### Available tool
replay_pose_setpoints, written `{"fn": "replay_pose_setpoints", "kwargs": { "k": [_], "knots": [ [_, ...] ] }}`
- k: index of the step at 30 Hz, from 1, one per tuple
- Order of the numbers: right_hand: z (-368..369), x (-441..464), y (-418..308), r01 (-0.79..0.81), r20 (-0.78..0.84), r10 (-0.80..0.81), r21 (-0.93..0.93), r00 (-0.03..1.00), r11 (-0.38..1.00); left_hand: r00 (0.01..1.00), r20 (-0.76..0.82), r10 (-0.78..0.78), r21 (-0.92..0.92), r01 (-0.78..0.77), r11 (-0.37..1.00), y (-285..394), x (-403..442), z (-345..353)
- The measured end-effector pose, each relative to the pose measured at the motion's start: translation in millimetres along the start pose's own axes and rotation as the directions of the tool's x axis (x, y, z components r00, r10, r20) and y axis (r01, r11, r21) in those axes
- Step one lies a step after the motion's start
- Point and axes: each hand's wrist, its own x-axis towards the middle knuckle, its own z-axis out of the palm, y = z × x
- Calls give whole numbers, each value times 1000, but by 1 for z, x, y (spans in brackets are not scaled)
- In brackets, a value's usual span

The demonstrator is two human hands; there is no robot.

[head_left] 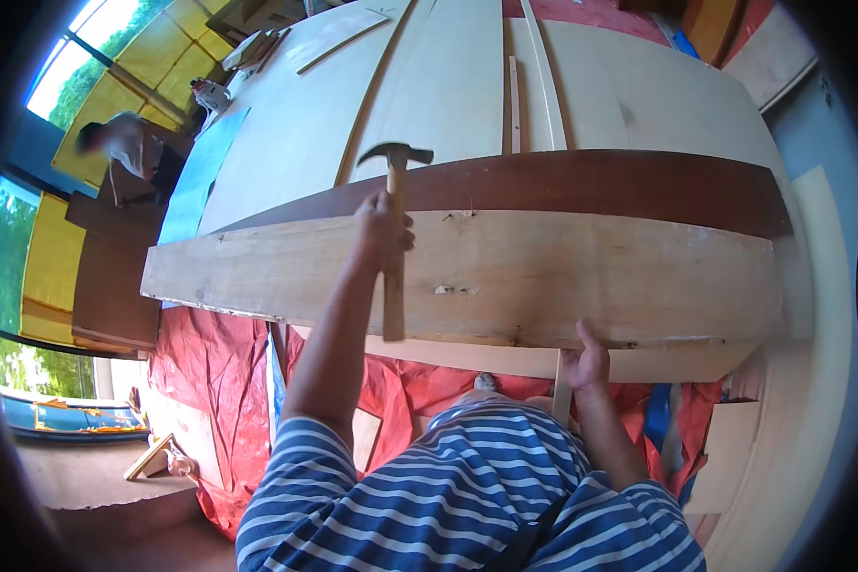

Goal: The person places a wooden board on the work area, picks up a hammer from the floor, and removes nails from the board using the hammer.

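Note:
My left hand [383, 227] is closed around the wooden handle of a claw hammer [396, 157], raised in front of me with its dark head at the top. Below the hammer a long pale wooden board [534, 272] stretches across in front of me, with small damaged spots in its face. At the board's near edge my right hand [586, 365] is closed, its thumb over the edge; its other fingers are mostly hidden. A narrow wooden strip [562, 393] runs down beside that hand.
A dark brown panel [543, 181] lies just beyond the board, on large pale sheets [429, 86] with thin wooden strips [545, 71]. Red sheeting [219, 381] hangs below the near edge. Another person [135, 153] is at the far left. A wall [820, 143] stands right.

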Motion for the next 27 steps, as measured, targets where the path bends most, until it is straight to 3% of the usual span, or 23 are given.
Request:
{"fn": "replay_pose_setpoints", "kwargs": {
  "k": [5,8,10,14,16,19,20,22,23,24,25,27],
  "knots": [
    [-11,8,1,-26,44,25,24,999,999,986,166,30,314,-82,946,34,34,-5],
    [-3,12,-8,-116,-5,115,-54,993,992,958,285,-15,488,-131,863,12,33,-6],
    [-14,21,-14,-261,-71,252,-160,965,952,945,319,-67,406,-72,911,-6,16,-6],
    [-8,27,-29,-508,-254,458,-192,852,839,933,338,-119,131,79,988,-46,-16,-19],
    [-9,22,-31,-591,-297,520,-252,801,766,946,295,-132,100,107,989,-61,-30,-29],
    [5,11,-54,-695,-235,685,-482,689,534,964,225,-143,100,123,987,-89,-44,-42],
    [18,10,-56,-552,-272,545,-700,793,454,968,201,-147,104,128,986,-104,-44,-42],
    [60,24,-58,-204,-170,237,-970,957,128,980,167,-105,133,83,988,-127,-37,-42],
    [65,53,-56,64,52,57,-965,997,-254,987,148,-69,187,41,982,-129,-35,-41],
    [93,61,-55,295,341,-65,-882,938,-368,990,133,-39,244,5,970,-133,-34,-39],
    [125,67,-49,472,606,-139,-726,783,-500,994,109,-23,137,8,991,-140,-33,-35],
    [173,96,-36,536,804,-24,-418,594,-734,997,76,20,192,-35,981,-137,-45,-34]
  ]
}}
